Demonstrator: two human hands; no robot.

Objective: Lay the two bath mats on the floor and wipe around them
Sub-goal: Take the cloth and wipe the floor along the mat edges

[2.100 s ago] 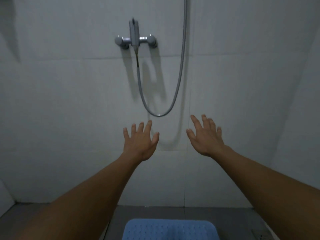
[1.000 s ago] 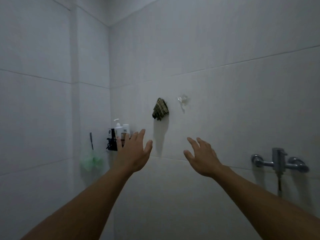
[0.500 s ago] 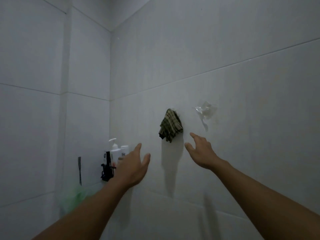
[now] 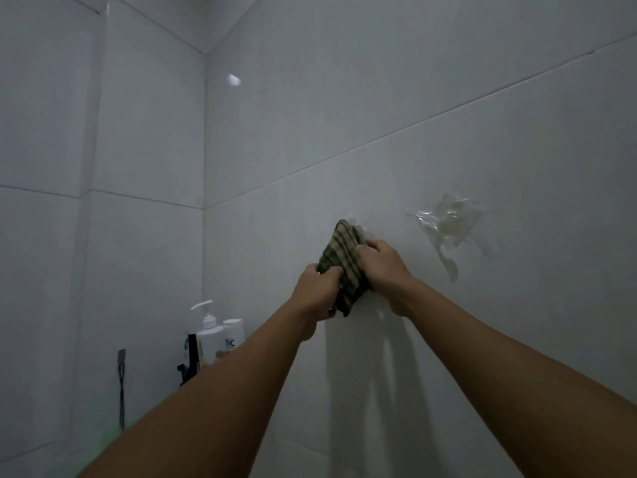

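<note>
A small green checked cloth [image 4: 341, 257] hangs high on the white tiled wall. My left hand [image 4: 319, 293] grips its lower left part. My right hand [image 4: 382, 265] holds its right side, fingers curled over the fabric near the top. Both arms reach up and forward. The hook behind the cloth is mostly hidden. Neither bath mat nor the floor is in view.
A clear plastic hook [image 4: 446, 229] sticks to the wall right of the cloth. A white pump bottle [image 4: 208, 334] and another bottle [image 4: 232, 339] stand on a dark corner rack at lower left. A dark strap [image 4: 121, 384] hangs on the left wall.
The view has swung from the tap and blue mat up to the wall. Both hands, open half a second ago, have reached the checked cloth and closed on it.
</note>
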